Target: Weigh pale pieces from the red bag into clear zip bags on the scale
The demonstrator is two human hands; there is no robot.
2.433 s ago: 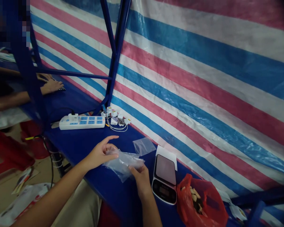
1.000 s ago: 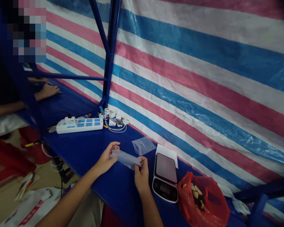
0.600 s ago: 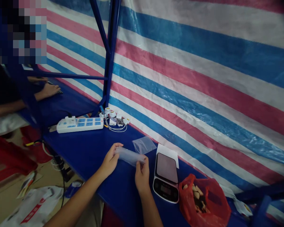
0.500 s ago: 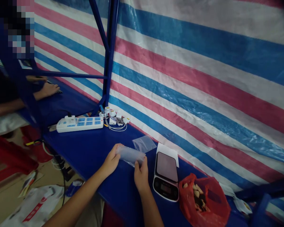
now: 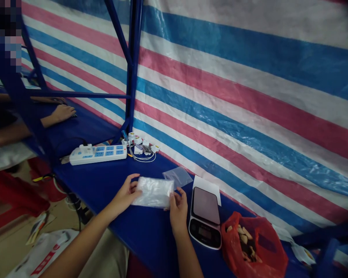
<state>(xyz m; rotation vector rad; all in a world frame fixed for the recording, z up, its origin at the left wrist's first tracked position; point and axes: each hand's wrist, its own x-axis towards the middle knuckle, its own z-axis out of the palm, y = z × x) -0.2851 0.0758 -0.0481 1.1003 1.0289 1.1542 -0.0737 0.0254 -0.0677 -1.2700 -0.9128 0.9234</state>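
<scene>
Between my two hands is a stack of clear plastic bags point(image 5: 154, 192), held nearly flat above the blue table point(image 5: 104, 181). My left hand point(image 5: 127, 193) pinches its left edge, thumb on top. At the right edge my right hand point(image 5: 178, 206) grips it, thumb on the upper face and fingers partly hidden. Behind the stack, one flat clear bag point(image 5: 179, 176) lies on the table. Just right of my right hand stands a kitchen scale point(image 5: 205, 216) with a dark platform. A red plastic bag point(image 5: 266, 247) beside it gapes, showing pale, chip-like dried pieces point(image 5: 245, 239).
A white power strip point(image 5: 98, 153) and tangled plugs and cables point(image 5: 140, 146) sit at the table's back left. White paper point(image 5: 214, 189) lies partly under the scale. Blue metal posts point(image 5: 133, 65) and a striped tarp point(image 5: 220, 96) stand behind. A co-worker's hand point(image 5: 63, 112) rests far left.
The plastic bags have turned from a tilted, edge-on pose to lying flatter and facing up. My left hand has shifted left, my right hand slightly right and down.
</scene>
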